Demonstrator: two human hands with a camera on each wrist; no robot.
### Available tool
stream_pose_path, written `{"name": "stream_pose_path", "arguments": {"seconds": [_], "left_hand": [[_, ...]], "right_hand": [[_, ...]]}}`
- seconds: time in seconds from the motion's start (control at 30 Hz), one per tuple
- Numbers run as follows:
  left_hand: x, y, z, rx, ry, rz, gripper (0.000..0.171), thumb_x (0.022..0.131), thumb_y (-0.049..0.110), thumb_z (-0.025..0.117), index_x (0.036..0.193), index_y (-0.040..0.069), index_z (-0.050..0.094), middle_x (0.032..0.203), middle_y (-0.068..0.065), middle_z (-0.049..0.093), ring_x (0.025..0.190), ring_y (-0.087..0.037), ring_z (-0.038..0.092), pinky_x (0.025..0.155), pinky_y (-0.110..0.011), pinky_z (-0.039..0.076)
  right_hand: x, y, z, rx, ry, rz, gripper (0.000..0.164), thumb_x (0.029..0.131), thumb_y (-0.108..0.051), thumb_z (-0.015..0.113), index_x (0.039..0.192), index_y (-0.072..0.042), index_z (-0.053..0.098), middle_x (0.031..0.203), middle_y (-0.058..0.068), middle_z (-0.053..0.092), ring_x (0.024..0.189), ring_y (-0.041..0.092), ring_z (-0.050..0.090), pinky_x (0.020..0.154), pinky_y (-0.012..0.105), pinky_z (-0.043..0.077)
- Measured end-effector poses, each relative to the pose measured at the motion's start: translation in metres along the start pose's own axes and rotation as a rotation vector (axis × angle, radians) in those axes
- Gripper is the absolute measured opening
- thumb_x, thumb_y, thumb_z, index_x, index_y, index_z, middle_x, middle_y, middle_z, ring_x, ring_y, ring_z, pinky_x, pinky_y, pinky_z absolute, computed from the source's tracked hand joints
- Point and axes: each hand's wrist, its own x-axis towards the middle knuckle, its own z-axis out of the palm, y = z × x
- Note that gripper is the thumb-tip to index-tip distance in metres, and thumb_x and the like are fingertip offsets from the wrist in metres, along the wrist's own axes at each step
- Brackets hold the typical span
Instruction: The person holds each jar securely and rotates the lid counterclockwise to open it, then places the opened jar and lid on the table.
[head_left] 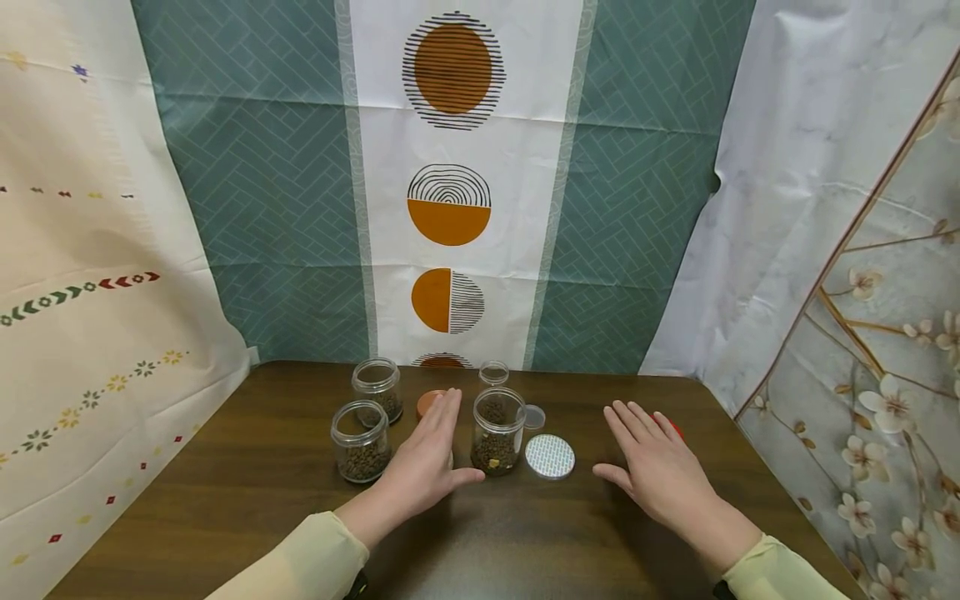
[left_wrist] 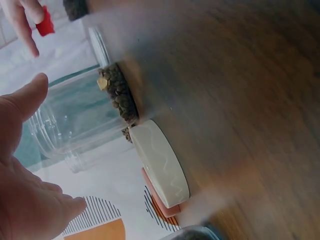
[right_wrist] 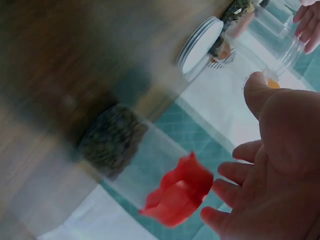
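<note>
My left hand [head_left: 423, 462] hovers between the jars with fingers straight and thumb apart, holding nothing. Just right of it stands an open clear jar [head_left: 486, 442], its bottom filled with small brown pellets [left_wrist: 117, 95] and a yellowish piece [left_wrist: 102, 83]. A cream-coloured lid [left_wrist: 160, 162] and an orange-brown lid [head_left: 427, 402] lie behind the left hand. My right hand [head_left: 656, 462] is also held out flat with nothing in it. Beyond its fingers is a clear container with a wavy-edged red lid [right_wrist: 177, 192] and dark pellets [right_wrist: 115, 142], mostly hidden in the head view.
Two open jars of pellets, a nearer one [head_left: 360, 450] and a farther one [head_left: 377, 387], stand on the left. A round patterned lid [head_left: 550, 457] lies between the hands, near a small translucent lid [head_left: 534, 417]. A small jar [head_left: 493, 373] stands farther back on the wooden table [head_left: 510, 550].
</note>
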Motion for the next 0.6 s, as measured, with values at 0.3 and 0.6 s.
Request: {"name": "stream_pose_path", "arguments": {"seconds": [0.3,0.6], "left_hand": [[-0.014,-0.003,-0.004,0.017,-0.003,0.020,0.118,0.087,0.032,0.099,0.172,-0.005,0.026,0.179,-0.022,0.026,0.166,-0.041,0.022,0.129,-0.057,0.027],[-0.024,-0.005,-0.005,0.065,0.014,0.052,0.119,0.085,0.032,0.100,0.172,-0.004,0.027,0.177,-0.024,0.030,0.164,-0.043,0.026,0.128,-0.058,0.029]], "right_hand": [[-0.020,0.017,-0.004,0.001,-0.026,0.083,0.090,0.099,-0.053,0.080,0.162,0.004,0.050,0.168,0.025,0.047,0.154,0.046,0.044,0.124,0.066,0.031],[-0.032,0.026,-0.007,-0.003,-0.046,0.122,0.090,0.100,-0.053,0.079,0.159,0.008,0.051,0.165,0.029,0.048,0.151,0.049,0.046,0.122,0.067,0.034]]}}
